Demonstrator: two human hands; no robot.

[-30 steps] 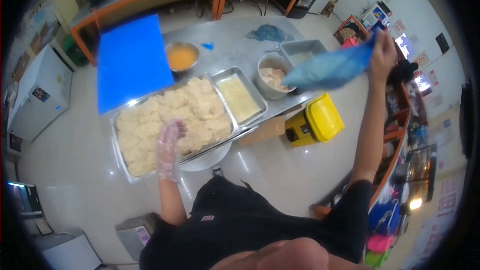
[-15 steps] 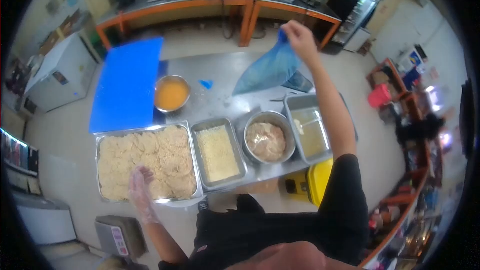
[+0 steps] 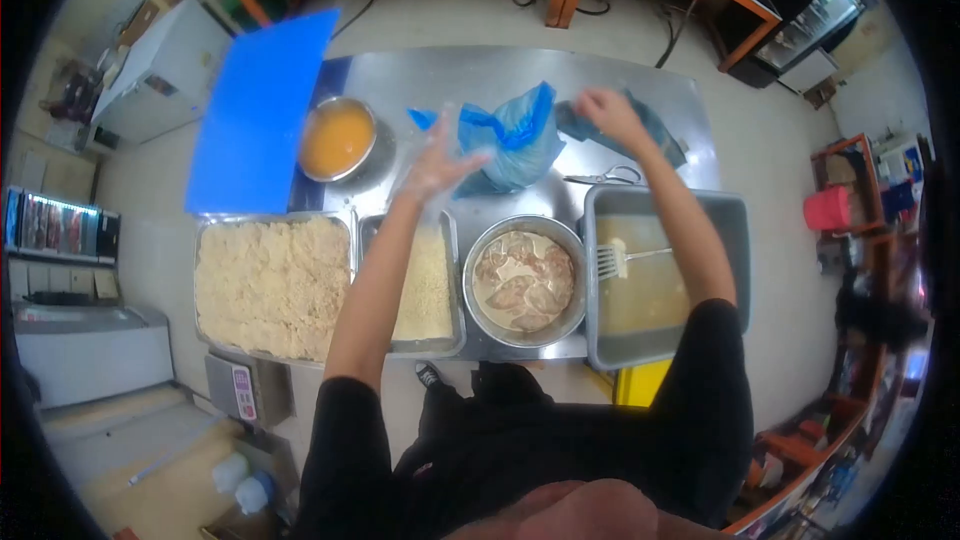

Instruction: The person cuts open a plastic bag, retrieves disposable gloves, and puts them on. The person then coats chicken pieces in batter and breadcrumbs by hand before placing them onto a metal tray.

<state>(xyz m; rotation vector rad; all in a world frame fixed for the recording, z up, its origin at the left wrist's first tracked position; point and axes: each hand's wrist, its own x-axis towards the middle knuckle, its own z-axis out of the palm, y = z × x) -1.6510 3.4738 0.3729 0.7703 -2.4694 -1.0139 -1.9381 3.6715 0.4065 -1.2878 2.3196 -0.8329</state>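
A translucent blue plastic bag sits bunched on the steel table, its top loose. My left hand, in a clear glove, is just left of the bag with fingers spread. Right of the bag, my bare right hand is over a darker bag; its fingers are curled, and blur hides what they hold, if anything. Scissors lie below that hand. A round pot of meat in pale liquid stands nearer me.
Along the near edge are a large tray of breaded pieces, a crumb tray and a grey tub with a slotted spatula. A bowl of orange liquid stands beside a blue board.
The blue bag, earlier hanging from my right hand, now rests on the table. My right hand has let it go. My left hand has moved from the breaded tray to beside the bag.
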